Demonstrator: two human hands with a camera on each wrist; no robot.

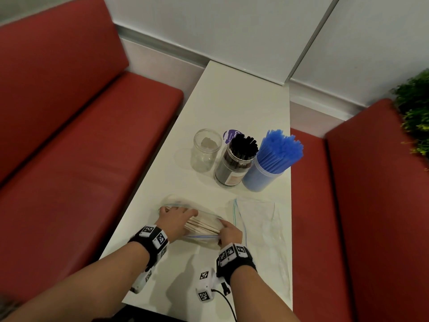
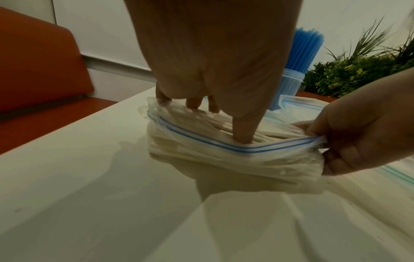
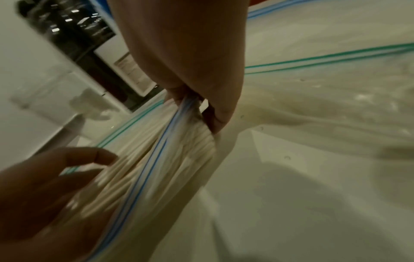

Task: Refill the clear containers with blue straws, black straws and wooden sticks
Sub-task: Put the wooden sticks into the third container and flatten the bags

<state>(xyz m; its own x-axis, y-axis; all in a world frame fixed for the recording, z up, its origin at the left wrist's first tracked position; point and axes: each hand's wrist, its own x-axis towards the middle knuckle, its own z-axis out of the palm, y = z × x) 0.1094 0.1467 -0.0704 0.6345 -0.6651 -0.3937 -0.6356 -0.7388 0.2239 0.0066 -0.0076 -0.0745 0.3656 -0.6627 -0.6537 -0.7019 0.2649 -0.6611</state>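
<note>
Near the table's front edge lies a clear zip bag (image 1: 202, 238) (image 2: 224, 159) full of wooden sticks (image 1: 204, 225) (image 3: 125, 170). My left hand (image 1: 178, 214) (image 2: 215, 120) reaches into the bag's mouth, fingers on the far side of the bundle and thumb on the near side. My right hand (image 1: 226, 228) (image 3: 201, 109) pinches the blue zip edge at the bag's right end. Behind stand an empty clear jar (image 1: 205, 149), a jar of black straws (image 1: 236, 159) and a container of blue straws (image 1: 269, 163).
Empty zip bags (image 1: 257, 219) lie flat on the white table (image 1: 232, 101) to the right of my hands. A purple round lid (image 1: 229, 134) lies behind the jars. Red bench seats (image 1: 81, 147) flank the table, and a green plant (image 1: 415, 112) is at the far right.
</note>
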